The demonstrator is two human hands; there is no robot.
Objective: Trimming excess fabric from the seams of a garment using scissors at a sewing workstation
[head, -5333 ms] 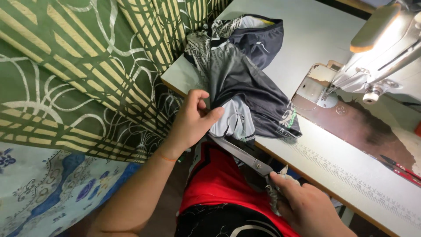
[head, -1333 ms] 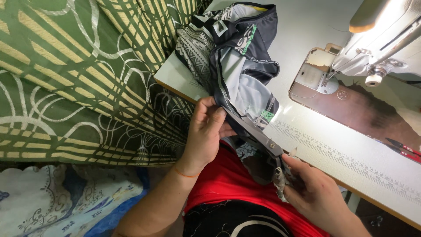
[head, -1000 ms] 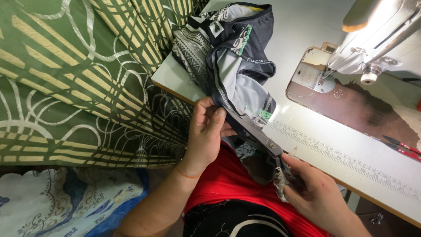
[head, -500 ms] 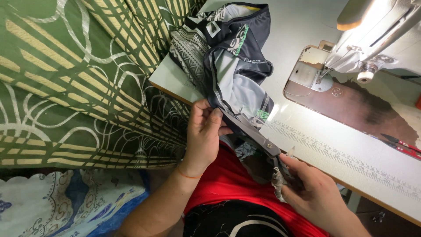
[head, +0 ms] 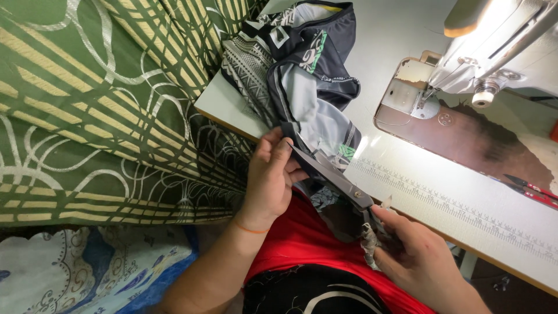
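A dark grey and black patterned garment (head: 308, 70) lies bunched on the white sewing table (head: 401, 168) and hangs over its front edge. My left hand (head: 270, 177) pinches the garment's edge just below the table edge. My right hand (head: 415, 259) grips the cloth-wrapped handles of a large pair of dark scissors (head: 334, 174). The blades point up and left, and their tips meet the fabric right beside my left fingers.
A white sewing machine (head: 494, 52) stands at the back right over a brown plate (head: 465, 142). Small red-handled snips (head: 532, 189) lie at the right edge. A green patterned curtain (head: 104, 104) hangs on the left. Red cloth (head: 308, 244) covers my lap.
The garment was pulled nearer the table's front edge. My right hand brought the scissors up, and the blades now reach the fabric held by my left hand.
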